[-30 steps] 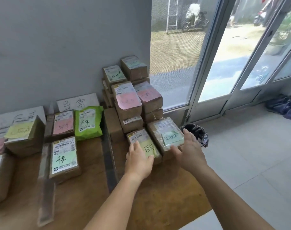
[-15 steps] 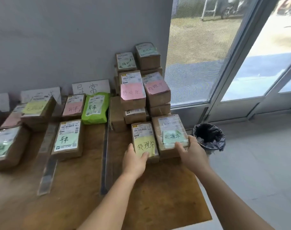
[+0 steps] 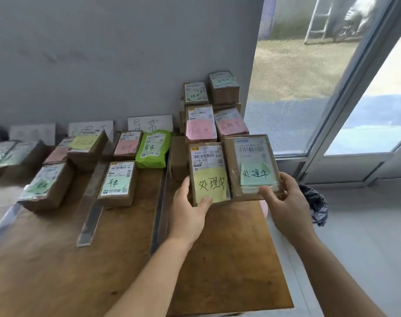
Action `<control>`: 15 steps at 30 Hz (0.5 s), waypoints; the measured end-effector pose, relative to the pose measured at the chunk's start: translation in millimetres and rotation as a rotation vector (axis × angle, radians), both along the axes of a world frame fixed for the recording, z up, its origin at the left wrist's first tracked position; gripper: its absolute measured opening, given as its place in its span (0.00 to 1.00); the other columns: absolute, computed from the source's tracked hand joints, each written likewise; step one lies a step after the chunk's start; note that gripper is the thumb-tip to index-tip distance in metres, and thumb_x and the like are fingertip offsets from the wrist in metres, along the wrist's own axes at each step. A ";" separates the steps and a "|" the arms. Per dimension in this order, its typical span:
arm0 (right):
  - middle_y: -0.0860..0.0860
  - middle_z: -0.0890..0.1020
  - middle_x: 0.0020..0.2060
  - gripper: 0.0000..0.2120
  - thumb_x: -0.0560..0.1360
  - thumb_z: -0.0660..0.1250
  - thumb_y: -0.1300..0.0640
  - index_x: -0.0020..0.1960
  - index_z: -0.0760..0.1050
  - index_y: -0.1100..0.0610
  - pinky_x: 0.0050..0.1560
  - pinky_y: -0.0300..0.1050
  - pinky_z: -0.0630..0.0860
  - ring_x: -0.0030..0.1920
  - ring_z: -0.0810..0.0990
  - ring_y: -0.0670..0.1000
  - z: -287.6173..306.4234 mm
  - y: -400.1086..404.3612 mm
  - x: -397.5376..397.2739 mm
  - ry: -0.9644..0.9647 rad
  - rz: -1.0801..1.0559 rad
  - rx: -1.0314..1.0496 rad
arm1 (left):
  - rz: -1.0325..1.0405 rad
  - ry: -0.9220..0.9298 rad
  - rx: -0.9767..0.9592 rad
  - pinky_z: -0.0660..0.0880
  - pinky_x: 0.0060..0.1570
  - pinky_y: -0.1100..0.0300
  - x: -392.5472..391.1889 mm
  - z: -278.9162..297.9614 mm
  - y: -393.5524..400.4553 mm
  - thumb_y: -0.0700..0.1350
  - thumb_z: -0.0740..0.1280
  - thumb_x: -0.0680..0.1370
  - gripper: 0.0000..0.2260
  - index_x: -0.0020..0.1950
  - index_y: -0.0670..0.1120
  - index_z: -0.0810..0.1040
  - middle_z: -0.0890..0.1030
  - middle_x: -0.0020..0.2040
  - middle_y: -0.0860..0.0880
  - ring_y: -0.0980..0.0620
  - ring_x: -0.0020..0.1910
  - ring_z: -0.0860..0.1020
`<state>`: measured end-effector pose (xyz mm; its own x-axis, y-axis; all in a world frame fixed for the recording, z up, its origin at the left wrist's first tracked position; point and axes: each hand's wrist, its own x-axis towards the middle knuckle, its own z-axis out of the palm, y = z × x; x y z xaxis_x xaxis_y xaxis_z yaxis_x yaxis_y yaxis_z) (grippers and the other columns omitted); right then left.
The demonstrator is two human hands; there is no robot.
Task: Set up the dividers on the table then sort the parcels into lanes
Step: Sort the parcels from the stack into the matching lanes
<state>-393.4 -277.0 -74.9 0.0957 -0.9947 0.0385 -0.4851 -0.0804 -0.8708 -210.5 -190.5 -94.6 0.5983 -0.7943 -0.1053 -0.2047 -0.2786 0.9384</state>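
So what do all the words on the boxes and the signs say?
"处理中" on the yellow note of the box in the left hand.
"处理中" on the green note of the box in the right hand.
"异常" on the white sign against the wall.
"异常" on the green bag.
The pink notes, printed shipping labels and the other signs are too small or blurred to read.
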 end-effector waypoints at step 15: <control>0.37 0.82 0.44 0.16 0.75 0.68 0.49 0.55 0.69 0.31 0.53 0.55 0.79 0.46 0.83 0.47 53.7 52.9 97.4 -0.340 0.162 -0.078 | 0.097 -0.030 -0.220 0.68 0.67 0.55 86.2 82.1 79.9 0.46 0.70 0.76 0.30 0.75 0.58 0.61 0.77 0.60 0.59 0.62 0.59 0.74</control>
